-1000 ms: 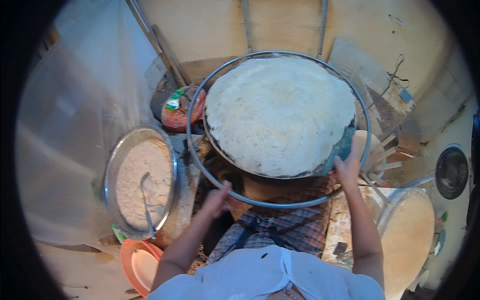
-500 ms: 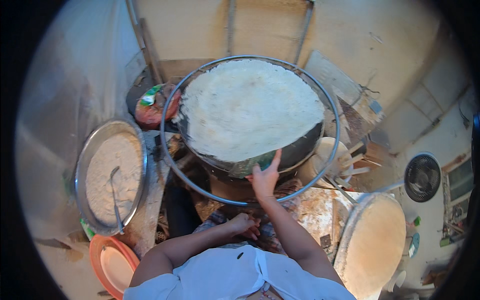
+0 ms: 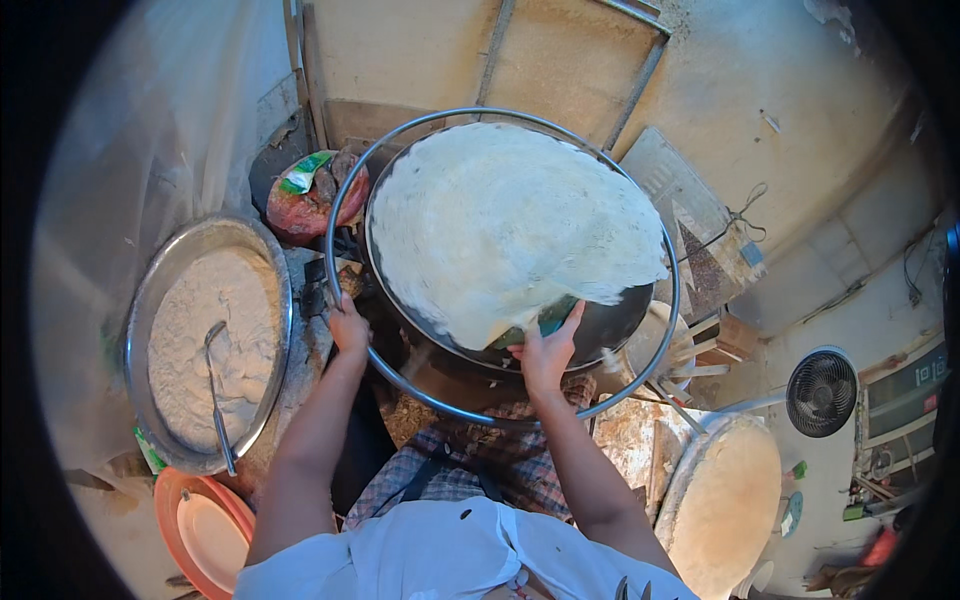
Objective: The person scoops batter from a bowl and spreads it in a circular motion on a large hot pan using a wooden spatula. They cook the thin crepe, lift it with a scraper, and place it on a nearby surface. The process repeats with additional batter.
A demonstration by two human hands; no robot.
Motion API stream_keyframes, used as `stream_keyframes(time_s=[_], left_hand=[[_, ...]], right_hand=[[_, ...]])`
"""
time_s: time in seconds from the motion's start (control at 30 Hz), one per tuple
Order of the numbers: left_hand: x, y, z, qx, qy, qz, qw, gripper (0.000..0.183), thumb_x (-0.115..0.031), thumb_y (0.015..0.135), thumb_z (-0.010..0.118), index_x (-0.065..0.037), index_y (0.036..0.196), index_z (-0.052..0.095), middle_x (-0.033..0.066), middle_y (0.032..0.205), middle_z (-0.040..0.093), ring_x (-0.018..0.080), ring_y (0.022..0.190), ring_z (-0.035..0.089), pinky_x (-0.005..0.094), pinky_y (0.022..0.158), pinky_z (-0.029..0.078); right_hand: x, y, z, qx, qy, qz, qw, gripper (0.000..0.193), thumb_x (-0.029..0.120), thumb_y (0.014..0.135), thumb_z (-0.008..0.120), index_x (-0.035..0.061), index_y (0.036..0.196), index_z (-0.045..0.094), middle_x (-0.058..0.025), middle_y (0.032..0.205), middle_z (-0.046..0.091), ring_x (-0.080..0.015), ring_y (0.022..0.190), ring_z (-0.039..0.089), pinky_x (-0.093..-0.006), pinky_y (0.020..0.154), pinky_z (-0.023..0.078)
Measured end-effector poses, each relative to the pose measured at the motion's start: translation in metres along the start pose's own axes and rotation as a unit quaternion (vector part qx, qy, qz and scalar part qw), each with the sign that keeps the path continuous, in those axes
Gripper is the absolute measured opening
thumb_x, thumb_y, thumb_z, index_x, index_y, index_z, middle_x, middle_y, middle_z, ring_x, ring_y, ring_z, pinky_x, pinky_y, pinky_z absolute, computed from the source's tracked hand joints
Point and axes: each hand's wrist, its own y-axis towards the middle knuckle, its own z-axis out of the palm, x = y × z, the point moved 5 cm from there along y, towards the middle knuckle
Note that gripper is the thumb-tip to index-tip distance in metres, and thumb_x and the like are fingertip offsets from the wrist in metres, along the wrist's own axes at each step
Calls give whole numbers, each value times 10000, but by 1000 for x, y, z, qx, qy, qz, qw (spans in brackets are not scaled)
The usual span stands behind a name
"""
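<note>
One pale batter sheet (image 3: pixel 510 225): tear risk, five o'clock, if green scraper (image 3: pixel 556 316), gripped by right hand (image 3: pixel 546 352), digs; left hand (image 3: pixel 347 326) on hoop (image 3: pixel 500 111), eight o'clock, grip unclear.

The person wears a loose white top (image 3: pixel 390 560) with short, wide sleeves that end on the upper arms. On its front sits 1 small, dark, oval mark (image 3: pixel 466 515), and a narrow white strip (image 3: pixel 510 545) runs down near the neckline. Beside it shows a string of small beads (image 3: pixel 520 584). Below the top is plaid cloth (image 3: pixel 540 490) in bluish and reddish-brown checks, crossed by 2 dark straps (image 3: pixel 424 480). The left hand (image 3: pixel 349 330) and right hand (image 3: pixel 546 358) are bare, like both forearms.
</note>
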Motion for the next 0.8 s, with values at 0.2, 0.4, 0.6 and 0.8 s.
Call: stream_keyframes(time_s=[0.2, 0.4, 0.6, 0.8], left_hand=[[56, -87, 55, -20, -114, -73, 991, 416, -374, 946, 529, 35, 998, 474, 149, 686, 615, 262, 631, 621, 382, 591, 492], [-33, -45, 11, -135, 194, 431, 871, 570, -132, 810, 658, 22, 1284, 383, 234, 1230, 476, 388, 1153, 468, 470, 987, 361], [-131, -40, 91, 203, 325, 634, 671, 274, -23, 658, 677, -74, 924, 640, 82, 1133, 601, 353, 1272, 404, 569, 1060, 248], [-206, -31, 155, 253, 318, 573, 711, 113, -91, 759, 699, -69, 848, 634, 84, 978, 638, 295, 1155, 516, 571, 1045, 252]], right_hand=[[-38, -19, 42, 15, 211, 56, 976, 720, 2, 864, 567, 32, 1402, 89, -230, 1049, 547, -258, 531, 627, -333, 437, 534], [-29, -20, 33, 100, 267, 127, 950, 521, 6, 832, 580, -1, 1262, 287, -189, 954, 567, -263, 515, 616, -329, 436, 551], [0, -28, -58, 53, 157, 47, 985, 811, -14, 793, 568, 92, 1477, 145, -173, 1352, 407, -237, 829, 640, -283, 488, 569], [-7, 38, -63, 1, 97, 52, 994, 815, -26, 817, 544, 67, 1484, 86, -212, 1102, 574, -211, 676, 630, -293, 481, 532]])
